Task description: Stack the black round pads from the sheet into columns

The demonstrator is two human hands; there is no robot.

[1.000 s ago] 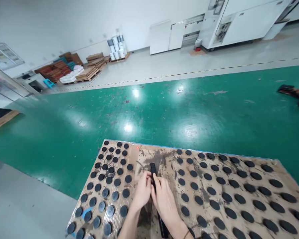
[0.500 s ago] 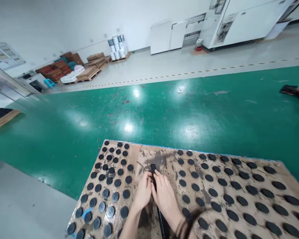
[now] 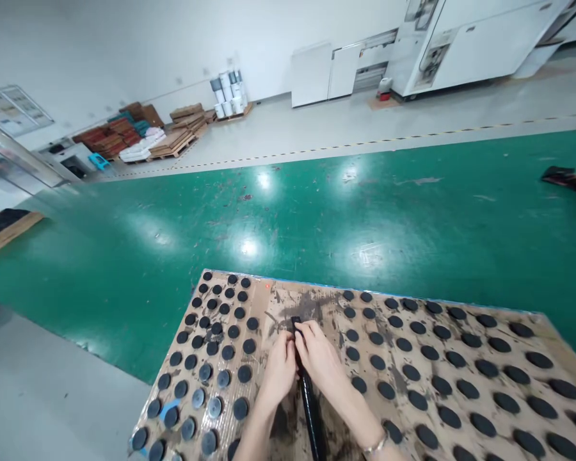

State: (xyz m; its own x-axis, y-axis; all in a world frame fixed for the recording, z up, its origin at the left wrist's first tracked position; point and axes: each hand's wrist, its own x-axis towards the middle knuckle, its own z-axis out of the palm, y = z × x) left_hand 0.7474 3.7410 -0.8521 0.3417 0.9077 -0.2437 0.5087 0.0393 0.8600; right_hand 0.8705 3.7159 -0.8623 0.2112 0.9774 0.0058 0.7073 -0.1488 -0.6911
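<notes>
A long, glossy black strip (image 3: 311,410) runs away from me along the cardboard sheet (image 3: 312,291), its far end showing just past my fingers. From the left side, my left hand (image 3: 282,365) pinches its edge with curled fingers. Slightly farther up, my right hand (image 3: 317,349) is closed over the strip from the right, fingertips bent onto it. The two hands almost touch, and they hide the part of the strip between them. Dark smears mark the cardboard around it. Small black discs (image 3: 248,346) lie in rows left of the strip, larger black discs (image 3: 441,385) to the right.
Beyond the cardboard's far edge spreads a glossy green floor (image 3: 288,218). Stacked boards (image 3: 177,137) and several white buckets (image 3: 228,96) stand by the wall. A large white machine (image 3: 489,48) is at the back right. A blurred dark object (image 3: 559,174) shows at the right edge.
My right hand has shifted slightly up toward the strip's far end, fingers more curled. More of the strip shows below my hands. Dark strands near my right wrist are gone; a bracelet shows.
</notes>
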